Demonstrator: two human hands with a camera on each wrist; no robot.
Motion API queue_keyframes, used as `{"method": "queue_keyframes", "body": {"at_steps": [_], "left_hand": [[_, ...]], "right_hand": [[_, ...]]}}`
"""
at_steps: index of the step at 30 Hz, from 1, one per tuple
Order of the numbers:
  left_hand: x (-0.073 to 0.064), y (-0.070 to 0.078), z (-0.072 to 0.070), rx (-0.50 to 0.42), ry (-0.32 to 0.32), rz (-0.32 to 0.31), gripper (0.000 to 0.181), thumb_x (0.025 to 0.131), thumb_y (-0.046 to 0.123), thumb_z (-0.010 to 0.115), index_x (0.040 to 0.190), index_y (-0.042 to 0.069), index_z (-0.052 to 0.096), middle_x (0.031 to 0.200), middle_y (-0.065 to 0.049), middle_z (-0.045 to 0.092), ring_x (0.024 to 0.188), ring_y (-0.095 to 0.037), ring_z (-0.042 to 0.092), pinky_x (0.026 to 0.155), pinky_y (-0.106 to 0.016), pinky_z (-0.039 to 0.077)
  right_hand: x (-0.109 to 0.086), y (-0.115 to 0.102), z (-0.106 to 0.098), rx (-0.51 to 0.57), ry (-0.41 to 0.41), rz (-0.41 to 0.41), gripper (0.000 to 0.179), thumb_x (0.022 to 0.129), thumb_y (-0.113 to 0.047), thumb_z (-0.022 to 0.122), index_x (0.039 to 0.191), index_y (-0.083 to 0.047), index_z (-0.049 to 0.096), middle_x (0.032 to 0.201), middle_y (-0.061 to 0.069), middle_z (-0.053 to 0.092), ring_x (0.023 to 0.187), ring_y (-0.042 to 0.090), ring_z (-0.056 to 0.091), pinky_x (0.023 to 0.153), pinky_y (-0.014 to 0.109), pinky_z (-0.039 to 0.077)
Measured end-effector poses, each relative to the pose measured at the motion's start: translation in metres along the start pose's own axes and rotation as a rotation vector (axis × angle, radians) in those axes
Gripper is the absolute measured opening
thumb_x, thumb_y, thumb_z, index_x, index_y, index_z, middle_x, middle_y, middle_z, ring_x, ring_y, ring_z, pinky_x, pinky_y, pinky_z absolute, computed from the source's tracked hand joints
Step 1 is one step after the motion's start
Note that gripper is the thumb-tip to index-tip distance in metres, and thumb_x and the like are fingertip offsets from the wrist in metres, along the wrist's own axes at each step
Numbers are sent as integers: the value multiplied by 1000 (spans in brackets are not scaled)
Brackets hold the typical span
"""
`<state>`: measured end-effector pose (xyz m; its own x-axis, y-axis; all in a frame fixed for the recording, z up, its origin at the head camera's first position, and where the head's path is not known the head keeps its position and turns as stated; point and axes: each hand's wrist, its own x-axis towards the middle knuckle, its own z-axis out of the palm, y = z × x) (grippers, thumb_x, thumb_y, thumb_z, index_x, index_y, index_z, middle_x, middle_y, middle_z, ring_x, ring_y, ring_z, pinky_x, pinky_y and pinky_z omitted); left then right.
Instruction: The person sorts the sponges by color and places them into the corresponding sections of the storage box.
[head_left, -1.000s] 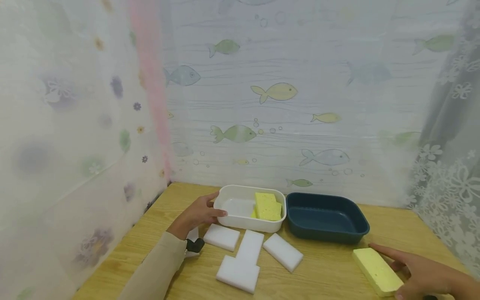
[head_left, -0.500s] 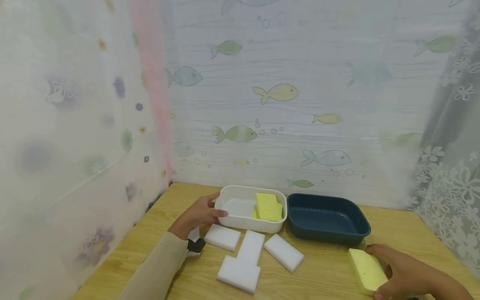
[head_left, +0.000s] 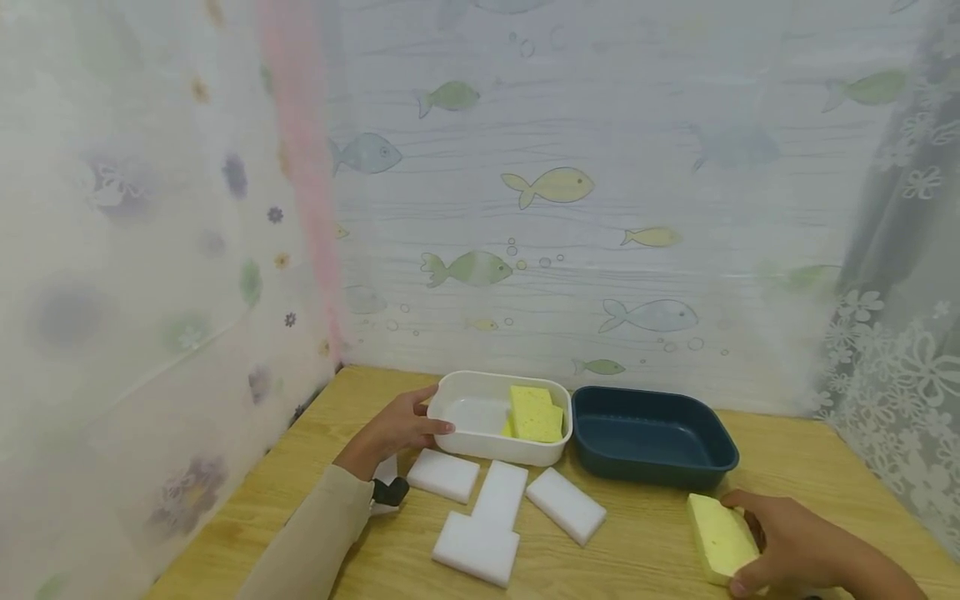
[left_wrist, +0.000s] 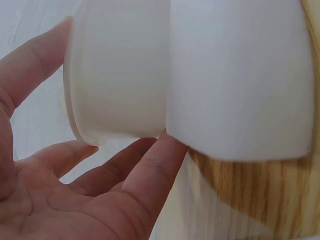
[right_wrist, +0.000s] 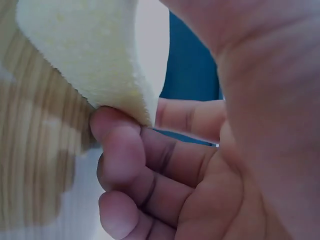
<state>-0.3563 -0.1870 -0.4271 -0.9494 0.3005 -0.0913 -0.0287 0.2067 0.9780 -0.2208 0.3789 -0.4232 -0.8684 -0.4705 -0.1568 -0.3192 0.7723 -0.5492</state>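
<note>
At the left end of the white container, my left hand holds the corner, thumb along the near wall and fingers round the end. The left wrist view shows the fingertips against the container's wall. Inside the container, yellow sponges lean together on the right side. My right hand pinches another yellow sponge at the right of the table, thumb on the near end and fingers at the far end. In the right wrist view, curled fingers meet the sponge's edge.
A dark blue container stands right beside the white one. Several white foam blocks lie in front, among them one angled block and a nearer block. Patterned curtains hang behind the wooden table and along its sides.
My right hand has moved left with the yellow sponge, which is now turned more upright toward the blue container. The left hand and both containers have stayed in place.
</note>
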Motion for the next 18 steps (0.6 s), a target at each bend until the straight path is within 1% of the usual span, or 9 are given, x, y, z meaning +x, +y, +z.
{"method": "queue_keyframes", "body": {"at_steps": [2,5,7,11,15,18], "left_hand": [[0,-1,0,-4,1,-2,105,84,8,87,166,11,22,148,-33,50,115,-37,68,91,-49,61],[1,-2,0,5,2,4,104,84,9,87,166,10,22,148,-33,50,115,-36,68,91,-48,61],[2,-2,0,-3,4,2,105,83,9,87,166,11,23,147,-31,51,114,-35,69,91,-48,61],[2,-1,0,-12,-6,1,105,84,9,87,166,11,22,146,-31,52,113,-34,69,92,-49,60],[3,-3,-1,-2,-5,4,104,84,11,87,166,11,24,146,-29,53,113,-34,69,92,-48,61],[2,-3,-1,1,4,2,104,82,11,89,165,12,26,147,-28,53,113,-34,69,91,-48,61]], "right_hand": [[2,-3,2,7,-2,22,94,81,-38,90,144,14,42,83,2,58,67,3,47,58,24,38],[3,-8,4,25,-8,41,97,79,-39,90,143,15,41,75,1,57,60,5,47,54,24,37],[4,-11,6,30,-5,35,98,79,-40,90,142,16,41,71,0,56,57,6,46,51,24,37],[8,-17,10,43,7,36,101,76,-42,91,142,18,42,68,-3,56,55,5,45,50,23,36],[13,-21,16,59,18,-3,101,77,-42,90,142,19,43,65,-8,53,54,2,42,50,21,34],[16,-24,20,68,31,-59,99,78,-42,90,142,19,45,63,-13,50,52,0,39,49,21,33]]}}
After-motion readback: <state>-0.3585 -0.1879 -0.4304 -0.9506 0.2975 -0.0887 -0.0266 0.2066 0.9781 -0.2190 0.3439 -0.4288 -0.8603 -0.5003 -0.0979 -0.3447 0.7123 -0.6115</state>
